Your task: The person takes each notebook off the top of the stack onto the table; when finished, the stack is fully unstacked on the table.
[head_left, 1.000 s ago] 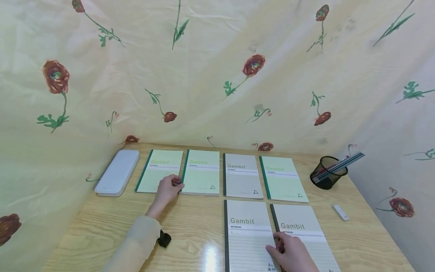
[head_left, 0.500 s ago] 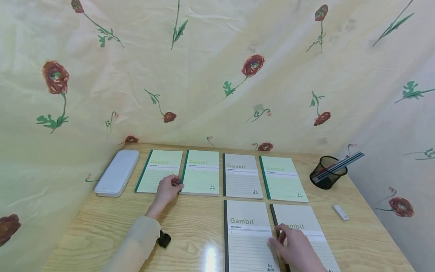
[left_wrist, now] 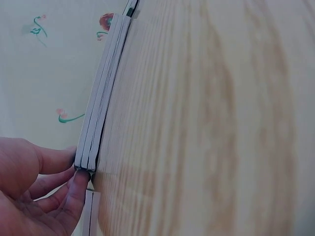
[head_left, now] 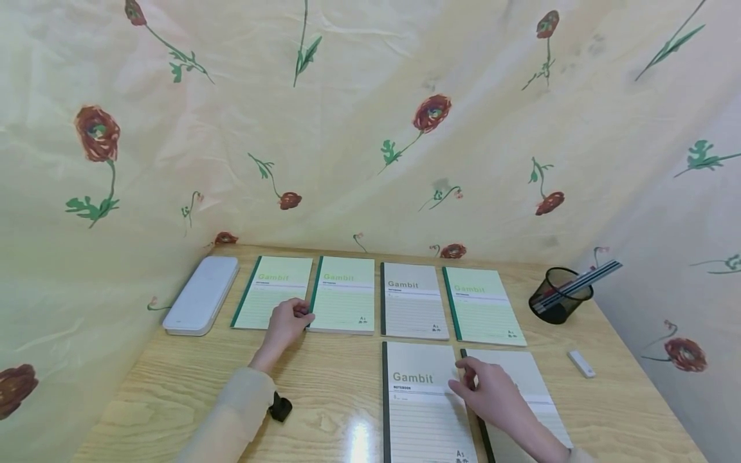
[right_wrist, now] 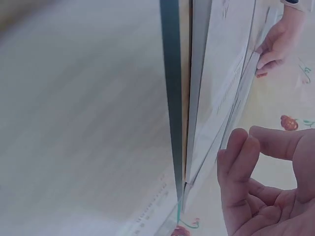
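Observation:
At the near left corner of a green notebook stack (head_left: 341, 308) in the back row, my left hand (head_left: 285, 320) pinches the spine with thumb and fingers. In the left wrist view, the stack's layered page edges (left_wrist: 101, 98) show beside those fingers. My right hand (head_left: 492, 389) hovers over two grey notebooks in front, a left grey notebook (head_left: 425, 411) and a right grey notebook (head_left: 547, 408) that it partly covers. Its thumb and fingertips (right_wrist: 238, 147) come close together with nothing between them, and the other fingers are loosely bent.
Another green notebook (head_left: 272, 296), a grey notebook (head_left: 413, 302) and a right-hand green notebook (head_left: 483, 305) complete the back row. A white case (head_left: 202, 292) lies left. On the right stand a mesh cup (head_left: 550, 313) with pens and a small white bar (head_left: 581, 364) on the wooden table (head_left: 324, 399).
The right hand has moved away from me, up along the gap between the two front grey notebooks, and now lies higher over the right one. The left hand has stayed in place.

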The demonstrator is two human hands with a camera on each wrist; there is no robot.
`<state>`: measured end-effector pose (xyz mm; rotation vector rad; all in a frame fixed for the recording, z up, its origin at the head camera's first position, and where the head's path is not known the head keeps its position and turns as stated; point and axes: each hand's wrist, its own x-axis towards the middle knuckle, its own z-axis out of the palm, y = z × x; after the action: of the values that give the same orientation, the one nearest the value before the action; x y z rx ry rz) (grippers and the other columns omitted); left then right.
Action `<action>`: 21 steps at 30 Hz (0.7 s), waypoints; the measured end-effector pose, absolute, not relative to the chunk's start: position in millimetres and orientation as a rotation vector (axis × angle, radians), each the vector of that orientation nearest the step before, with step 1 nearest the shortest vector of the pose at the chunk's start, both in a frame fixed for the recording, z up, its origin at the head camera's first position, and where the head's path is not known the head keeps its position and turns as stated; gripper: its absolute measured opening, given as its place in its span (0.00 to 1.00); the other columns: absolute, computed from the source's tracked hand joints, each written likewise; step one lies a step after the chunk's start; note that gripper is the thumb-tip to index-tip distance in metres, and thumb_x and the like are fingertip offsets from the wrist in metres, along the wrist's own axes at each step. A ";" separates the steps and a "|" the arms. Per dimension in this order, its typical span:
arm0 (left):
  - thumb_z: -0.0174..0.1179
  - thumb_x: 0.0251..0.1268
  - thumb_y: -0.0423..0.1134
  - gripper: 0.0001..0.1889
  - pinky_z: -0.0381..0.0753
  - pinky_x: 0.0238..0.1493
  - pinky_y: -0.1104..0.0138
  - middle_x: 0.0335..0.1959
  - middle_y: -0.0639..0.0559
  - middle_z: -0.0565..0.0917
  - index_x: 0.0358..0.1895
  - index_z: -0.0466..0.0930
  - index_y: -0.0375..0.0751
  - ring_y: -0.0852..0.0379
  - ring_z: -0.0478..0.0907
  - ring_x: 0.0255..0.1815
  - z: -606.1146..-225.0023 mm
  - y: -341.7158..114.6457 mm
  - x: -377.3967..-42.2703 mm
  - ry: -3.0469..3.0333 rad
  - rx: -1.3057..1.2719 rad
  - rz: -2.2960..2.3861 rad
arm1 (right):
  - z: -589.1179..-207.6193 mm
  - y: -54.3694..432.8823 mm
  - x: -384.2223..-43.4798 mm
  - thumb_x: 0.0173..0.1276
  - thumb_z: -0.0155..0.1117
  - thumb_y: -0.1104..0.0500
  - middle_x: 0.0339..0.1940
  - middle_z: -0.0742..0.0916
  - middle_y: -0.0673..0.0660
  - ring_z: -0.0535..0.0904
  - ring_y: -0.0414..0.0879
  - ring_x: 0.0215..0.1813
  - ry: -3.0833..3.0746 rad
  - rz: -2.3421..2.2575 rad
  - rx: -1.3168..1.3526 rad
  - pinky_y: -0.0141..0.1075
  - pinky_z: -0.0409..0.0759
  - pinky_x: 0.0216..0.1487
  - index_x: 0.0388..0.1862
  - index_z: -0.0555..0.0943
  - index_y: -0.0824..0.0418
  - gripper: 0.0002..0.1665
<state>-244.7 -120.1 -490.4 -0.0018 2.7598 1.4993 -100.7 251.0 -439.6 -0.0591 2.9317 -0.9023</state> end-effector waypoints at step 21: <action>0.65 0.64 0.29 0.14 0.80 0.46 0.56 0.40 0.42 0.83 0.51 0.81 0.27 0.49 0.80 0.41 -489.0 -119.9 -243.3 2.759 0.006 1.517 | -433.3 222.4 -163.3 0.65 0.72 0.56 0.27 0.81 0.49 0.76 0.42 0.28 2.885 -1.019 -0.270 0.34 0.74 0.27 0.49 0.83 0.68 0.20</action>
<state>-243.3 -119.9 -489.0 0.0059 2.7585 1.5166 -163.3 222.4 -433.3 -0.2702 2.8854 -1.0191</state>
